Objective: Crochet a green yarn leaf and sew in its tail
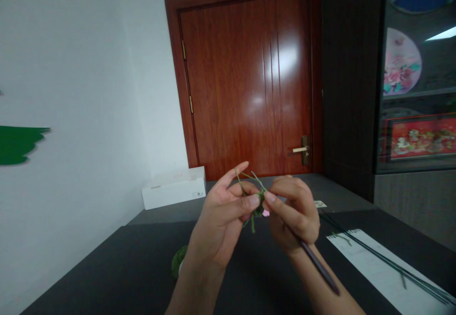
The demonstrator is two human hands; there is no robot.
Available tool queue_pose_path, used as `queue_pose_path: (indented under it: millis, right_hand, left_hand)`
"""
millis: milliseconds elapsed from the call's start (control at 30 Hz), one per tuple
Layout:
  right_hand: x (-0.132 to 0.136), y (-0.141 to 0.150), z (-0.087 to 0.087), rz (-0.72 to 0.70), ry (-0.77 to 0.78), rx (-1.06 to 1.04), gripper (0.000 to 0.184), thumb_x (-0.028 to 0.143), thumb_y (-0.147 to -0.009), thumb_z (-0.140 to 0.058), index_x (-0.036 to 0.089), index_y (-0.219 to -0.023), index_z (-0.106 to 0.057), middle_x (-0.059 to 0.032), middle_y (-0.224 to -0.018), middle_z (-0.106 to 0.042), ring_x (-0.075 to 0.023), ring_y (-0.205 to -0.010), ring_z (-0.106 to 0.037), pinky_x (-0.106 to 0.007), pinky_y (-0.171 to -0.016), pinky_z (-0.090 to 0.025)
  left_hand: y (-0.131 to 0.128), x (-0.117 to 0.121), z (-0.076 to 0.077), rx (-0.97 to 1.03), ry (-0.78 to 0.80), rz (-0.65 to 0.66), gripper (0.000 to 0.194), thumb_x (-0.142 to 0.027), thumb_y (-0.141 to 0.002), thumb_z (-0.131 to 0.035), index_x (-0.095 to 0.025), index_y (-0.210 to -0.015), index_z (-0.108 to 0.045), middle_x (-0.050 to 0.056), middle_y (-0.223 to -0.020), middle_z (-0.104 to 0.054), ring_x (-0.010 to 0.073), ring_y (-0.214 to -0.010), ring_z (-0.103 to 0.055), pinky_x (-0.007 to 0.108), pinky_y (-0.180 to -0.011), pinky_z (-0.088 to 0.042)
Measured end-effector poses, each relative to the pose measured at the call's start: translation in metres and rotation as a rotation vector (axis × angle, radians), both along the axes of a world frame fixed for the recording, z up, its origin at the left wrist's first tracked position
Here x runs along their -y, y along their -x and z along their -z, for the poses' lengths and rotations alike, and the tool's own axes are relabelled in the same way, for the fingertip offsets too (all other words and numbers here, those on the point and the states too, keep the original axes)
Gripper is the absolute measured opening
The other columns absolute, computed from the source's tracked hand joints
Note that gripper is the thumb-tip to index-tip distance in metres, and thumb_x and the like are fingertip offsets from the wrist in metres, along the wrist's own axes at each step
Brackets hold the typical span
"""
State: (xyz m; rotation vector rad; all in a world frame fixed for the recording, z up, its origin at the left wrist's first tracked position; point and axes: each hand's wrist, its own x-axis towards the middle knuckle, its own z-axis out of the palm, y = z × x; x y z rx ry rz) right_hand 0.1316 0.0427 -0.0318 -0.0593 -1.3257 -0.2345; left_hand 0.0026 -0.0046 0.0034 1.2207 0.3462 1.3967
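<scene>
My left hand (224,215) and my right hand (294,215) meet in front of me above the dark table (107,272). Fingertips of both pinch a small bundle of green wrapped wire (259,202), with thin green strands sticking out of it. A bit of pink petal (265,213) shows under the bundle, mostly hidden by my fingers. My right hand also holds a long dark stem rod (315,260), which runs down past my wrist. A ball of green yarn (178,261) lies on the table below my left hand.
On the right, a white paper strip (377,267) lies on the table under several long dark green wires (392,268). A white box (174,187) stands against the wall at the back. Behind it are a wooden door (245,82) and a glass cabinet (416,72).
</scene>
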Motion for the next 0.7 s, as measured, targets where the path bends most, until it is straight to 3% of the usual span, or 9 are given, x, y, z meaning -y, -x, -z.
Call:
queue_pose_path:
  millis: [100,167,233,500,700]
  right_hand:
    - [0.0002,0.0087,-0.0023,-0.354,0.082,-0.121,0.001,0.027,-0.094,-0.067,0.028,-0.094,-0.067,0.0009,-0.072,-0.061,-0.0188,-0.066,-0.062,-0.036,-0.062,-0.050]
    - [0.0016,0.0122,-0.0056,-0.608,0.195,-0.152,0.005,0.030,-0.098,-0.063,0.026,-0.095,-0.064,0.0015,-0.070,-0.059,-0.0183,-0.065,-0.061,-0.033,-0.059,-0.048]
    - [0.0036,0.0119,-0.0084,-0.755,0.251,-0.149,0.007,0.029,-0.101,-0.058,0.025,-0.096,-0.061,0.0016,-0.070,-0.061,-0.0168,-0.063,-0.060,-0.030,-0.057,-0.045]
    - [0.0044,0.0036,-0.0082,-0.888,0.307,-0.137,0.009,0.026,-0.102,-0.054,0.023,-0.094,-0.057,0.0018,-0.069,-0.063,-0.0143,-0.060,-0.057,-0.028,-0.057,-0.043]
    - [0.0032,0.0043,-0.0068,-1.011,0.442,-0.125,0.014,0.031,-0.102,-0.054,0.023,-0.091,-0.056,0.0031,-0.066,-0.061,-0.0129,-0.057,-0.053,-0.027,-0.056,-0.044]
  left_hand:
    - [0.0022,-0.0037,0.0006,0.012,0.039,0.099,0.084,-0.006,-0.073,-0.081,-0.010,-0.148,-0.044,0.005,-0.085,-0.068,0.0128,-0.072,-0.062,0.021,-0.064,-0.047]
    - [0.0036,-0.0053,0.0009,0.021,0.004,0.106,0.086,-0.005,-0.073,-0.080,-0.013,-0.150,-0.043,0.005,-0.086,-0.069,0.0142,-0.075,-0.062,0.024,-0.070,-0.049]
    - [0.0050,-0.0057,0.0007,0.020,-0.038,0.103,0.086,-0.003,-0.073,-0.079,-0.015,-0.151,-0.043,0.004,-0.084,-0.069,0.0142,-0.074,-0.062,0.025,-0.072,-0.049]
    - [0.0089,-0.0050,-0.0008,-0.018,-0.091,0.054,0.084,-0.004,-0.076,-0.078,-0.018,-0.151,-0.044,0.004,-0.082,-0.068,0.0154,-0.078,-0.062,0.026,-0.075,-0.049]
    - [0.0076,-0.0033,-0.0016,-0.032,-0.110,0.014,0.085,-0.006,-0.073,-0.081,-0.018,-0.150,-0.046,0.003,-0.083,-0.068,0.0161,-0.078,-0.062,0.027,-0.075,-0.049]
